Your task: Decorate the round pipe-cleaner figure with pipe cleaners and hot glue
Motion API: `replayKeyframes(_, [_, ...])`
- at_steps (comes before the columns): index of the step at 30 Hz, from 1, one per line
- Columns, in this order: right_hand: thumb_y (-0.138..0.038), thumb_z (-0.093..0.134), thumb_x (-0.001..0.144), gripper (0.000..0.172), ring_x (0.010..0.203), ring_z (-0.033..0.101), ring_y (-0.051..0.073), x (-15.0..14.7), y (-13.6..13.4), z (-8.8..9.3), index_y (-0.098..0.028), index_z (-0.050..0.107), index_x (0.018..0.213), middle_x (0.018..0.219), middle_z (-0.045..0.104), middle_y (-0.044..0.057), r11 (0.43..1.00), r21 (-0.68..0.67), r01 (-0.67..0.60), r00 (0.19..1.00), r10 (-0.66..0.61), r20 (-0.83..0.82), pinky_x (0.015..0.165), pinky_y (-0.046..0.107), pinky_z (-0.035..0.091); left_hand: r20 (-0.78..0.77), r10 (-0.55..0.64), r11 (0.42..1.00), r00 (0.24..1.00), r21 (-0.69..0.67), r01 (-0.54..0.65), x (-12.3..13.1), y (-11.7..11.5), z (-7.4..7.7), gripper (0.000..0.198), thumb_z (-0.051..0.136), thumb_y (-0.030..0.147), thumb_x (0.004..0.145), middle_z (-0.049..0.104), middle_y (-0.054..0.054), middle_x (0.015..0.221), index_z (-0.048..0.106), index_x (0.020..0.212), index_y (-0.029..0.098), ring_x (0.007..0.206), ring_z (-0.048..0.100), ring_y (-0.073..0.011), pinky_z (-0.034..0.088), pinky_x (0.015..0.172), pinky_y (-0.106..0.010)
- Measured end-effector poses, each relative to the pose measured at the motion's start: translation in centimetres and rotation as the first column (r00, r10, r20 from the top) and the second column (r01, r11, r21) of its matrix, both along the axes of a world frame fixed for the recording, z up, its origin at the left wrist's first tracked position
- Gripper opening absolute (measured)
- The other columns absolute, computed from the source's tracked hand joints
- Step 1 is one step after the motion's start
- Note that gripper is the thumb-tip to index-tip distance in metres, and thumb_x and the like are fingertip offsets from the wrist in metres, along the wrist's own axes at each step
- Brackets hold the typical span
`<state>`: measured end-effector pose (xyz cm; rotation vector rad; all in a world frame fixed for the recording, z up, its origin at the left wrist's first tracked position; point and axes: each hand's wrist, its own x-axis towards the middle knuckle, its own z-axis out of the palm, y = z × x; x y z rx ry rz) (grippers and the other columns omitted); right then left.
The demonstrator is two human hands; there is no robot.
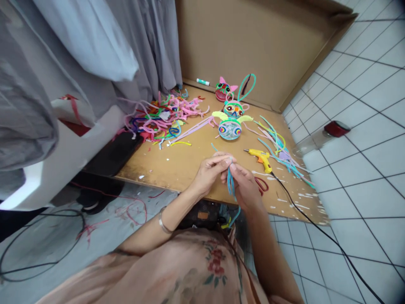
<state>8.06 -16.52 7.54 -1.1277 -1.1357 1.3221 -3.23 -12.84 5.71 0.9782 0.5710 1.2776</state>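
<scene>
Over the near part of the wooden table, both hands meet at a bundle of light-blue pipe cleaners point(230, 182). My left hand point(211, 171) is closed, thumb and fingers pinching the bundle's top. Closed around the same strands from the right is my right hand point(245, 181). The bent strands dangle below the fingers, and one blue end pokes out above the left hand. Just right of my right hand lie red-handled scissors point(262, 185), partly hidden by it. Beyond them rests a yellow hot glue gun point(260, 158), nozzle pointing left.
Decorated animal-like craft figures point(230, 128) stand mid-table, near a glue stick point(203, 82) at the back. A tangled pipe-cleaner heap point(164, 116) covers the left; loose strands point(281, 147) lie right. The glue gun's black cord point(303, 211) crosses the right edge. A clear red-lidded jar point(319, 137) is beside the table.
</scene>
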Motion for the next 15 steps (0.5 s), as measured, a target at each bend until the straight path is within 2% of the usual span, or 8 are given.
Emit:
replayKeyframes(3, [-0.053,0.07,0.071,0.036,0.052,0.043,0.01,-0.2,0.3,0.2,-0.021,0.057,0.061,0.054,0.051,-0.004,0.999,-0.032,0.014,0.997,-0.017,-0.072,0.054,0.024,0.036,0.021,-0.041,0.999,0.999,-0.022,0.041,0.0,-0.3,-0.2,0.033,0.077,0.046,0.071,0.062,-0.001,0.063,0.076,0.082,0.016,0.043,0.052,-0.0092,0.046,0.049,-0.026])
replayKeyframes(8, [-0.05,0.071,0.069,0.033,0.045,0.038,0.008,0.3,0.3,0.1,-0.02,0.06,0.062,0.048,0.047,-0.005,0.998,-0.055,-0.001,0.992,-0.006,-0.129,0.048,0.024,0.03,-0.007,-0.226,0.974,0.974,-0.028,0.225,-0.9,-0.2,0.2,0.034,0.074,0.047,0.074,0.063,-0.003,0.06,0.077,0.084,0.015,0.051,0.062,-0.0166,0.052,0.059,-0.033])
replayKeyframes(12, [-0.048,0.073,0.068,0.032,0.043,0.039,0.007,0.7,0.3,0.2,-0.019,0.062,0.061,0.046,0.046,-0.006,0.997,-0.076,-0.029,0.987,0.016,-0.16,0.047,0.023,0.029,-0.022,-0.217,0.976,0.976,-0.012,0.217,-1.3,0.0,0.3,0.03,0.076,0.046,0.073,0.065,-0.005,0.066,0.077,0.076,0.016,0.063,0.066,-0.0185,0.053,0.068,-0.034])
replayKeyframes(15, [-0.048,0.073,0.068,0.032,0.043,0.039,0.007,0.7,0.3,0.4,-0.018,0.063,0.063,0.045,0.046,-0.006,0.996,-0.085,-0.022,0.989,0.009,-0.15,0.046,0.023,0.028,-0.026,-0.203,0.979,0.979,-0.009,0.202,-1.2,0.1,0.3,0.029,0.078,0.046,0.072,0.065,-0.005,0.066,0.078,0.078,0.017,0.065,0.067,-0.0182,0.052,0.07,-0.033])
